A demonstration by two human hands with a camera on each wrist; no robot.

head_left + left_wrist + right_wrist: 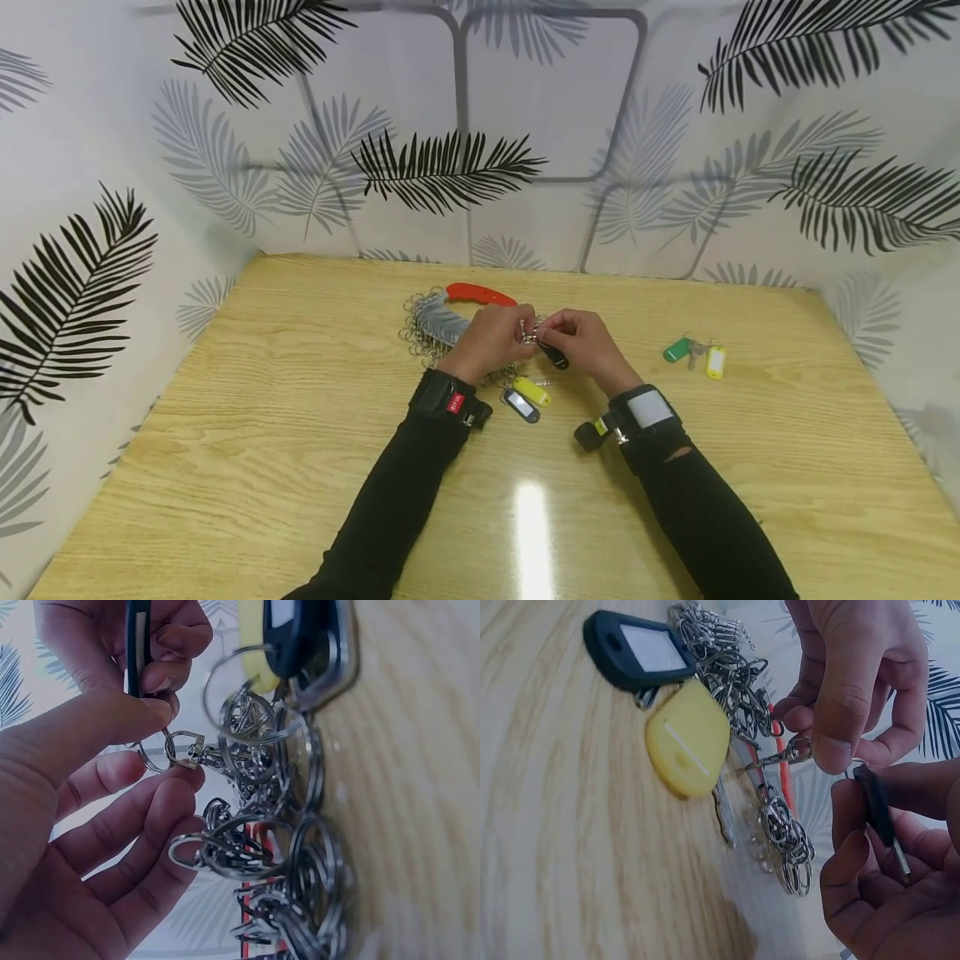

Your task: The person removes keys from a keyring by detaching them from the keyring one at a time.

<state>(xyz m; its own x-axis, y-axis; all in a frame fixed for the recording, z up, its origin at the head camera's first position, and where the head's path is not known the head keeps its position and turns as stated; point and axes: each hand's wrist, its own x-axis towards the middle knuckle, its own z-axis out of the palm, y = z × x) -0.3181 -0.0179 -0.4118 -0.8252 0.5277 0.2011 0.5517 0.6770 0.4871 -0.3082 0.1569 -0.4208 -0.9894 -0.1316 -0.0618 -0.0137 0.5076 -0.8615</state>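
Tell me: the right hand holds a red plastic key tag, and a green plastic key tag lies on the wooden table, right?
Not red: the right hand holds a black plastic key tag, as the right wrist view shows. The green tag does lie on the table.

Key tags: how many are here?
5: a black tag in the right hand; a dark tag and a yellow tag near the left hand; a green tag and another yellow tag farther right. More may be hidden.

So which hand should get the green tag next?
Probably the right hand: it's nearer the green tag. It holds the black tag, though, so it would need freeing first. The left hand is farther away and holds a clasp.
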